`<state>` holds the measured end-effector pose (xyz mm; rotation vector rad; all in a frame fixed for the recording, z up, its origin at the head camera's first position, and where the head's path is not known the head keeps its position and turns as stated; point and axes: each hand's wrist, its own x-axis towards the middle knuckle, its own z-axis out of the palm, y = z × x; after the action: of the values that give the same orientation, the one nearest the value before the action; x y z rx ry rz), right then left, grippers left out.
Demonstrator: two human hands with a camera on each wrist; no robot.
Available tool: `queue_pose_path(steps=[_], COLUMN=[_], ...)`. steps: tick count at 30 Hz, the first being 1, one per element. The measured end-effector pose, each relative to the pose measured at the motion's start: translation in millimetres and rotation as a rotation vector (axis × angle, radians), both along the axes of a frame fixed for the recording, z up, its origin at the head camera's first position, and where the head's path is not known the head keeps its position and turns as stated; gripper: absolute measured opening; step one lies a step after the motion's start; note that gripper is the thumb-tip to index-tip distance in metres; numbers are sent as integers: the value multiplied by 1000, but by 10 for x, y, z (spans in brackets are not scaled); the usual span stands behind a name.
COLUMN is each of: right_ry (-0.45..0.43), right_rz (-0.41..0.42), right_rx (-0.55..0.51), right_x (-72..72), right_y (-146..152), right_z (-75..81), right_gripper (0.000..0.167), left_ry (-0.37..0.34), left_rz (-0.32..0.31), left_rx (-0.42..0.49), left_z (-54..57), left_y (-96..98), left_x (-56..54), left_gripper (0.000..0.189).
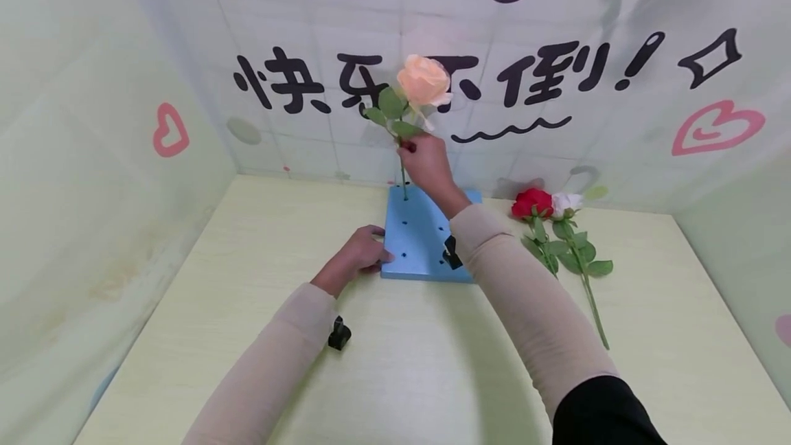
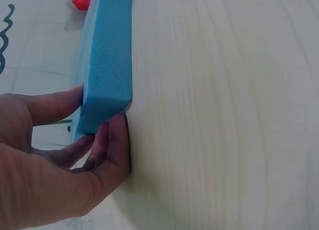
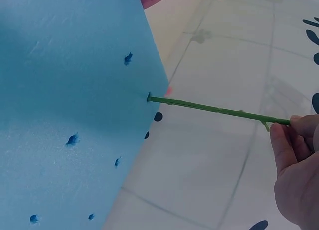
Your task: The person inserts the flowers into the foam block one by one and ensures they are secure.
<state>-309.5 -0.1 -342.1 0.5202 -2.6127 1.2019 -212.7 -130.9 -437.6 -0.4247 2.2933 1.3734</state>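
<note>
A peach rose [image 1: 423, 82] with green leaves stands upright over the back left of a blue foam board [image 1: 423, 246]. My right hand [image 1: 426, 160] pinches its stem just below the leaves. In the right wrist view the lower end of the green stem [image 3: 214, 109] sits in a hole near the board's edge, and several other holes dot the surface. My left hand [image 1: 364, 249] holds the board at its left side. The left wrist view shows the thumb [image 2: 60, 104] on the top face and the fingertips against the side and lower edge.
A red rose [image 1: 533, 203] and a pale pink rose [image 1: 566, 204] lie on the table [image 1: 296, 225] to the right of the board, stems toward me. Behind the board rises a white printed backdrop [image 1: 383, 150]. My right forearm crosses over the board's right side.
</note>
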Motion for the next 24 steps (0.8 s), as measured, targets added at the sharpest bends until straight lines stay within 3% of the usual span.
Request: queue_pose_path(steps=[10, 19, 24], right_ry=[-7, -7, -60], right_rz=[-9, -88, -120], right_rx=[-20, -6, -49], right_x=[27, 10, -41], right_y=[36, 226, 383], right_z=[7, 93, 142], right_gripper=[13, 22, 25], left_ry=[15, 32, 49], left_rz=[-9, -24, -19], left_rx=[16, 43, 52], left_z=[0, -20, -1], left_y=[-14, -20, -27], left_x=[25, 20, 23], left_gripper=[58, 60, 59])
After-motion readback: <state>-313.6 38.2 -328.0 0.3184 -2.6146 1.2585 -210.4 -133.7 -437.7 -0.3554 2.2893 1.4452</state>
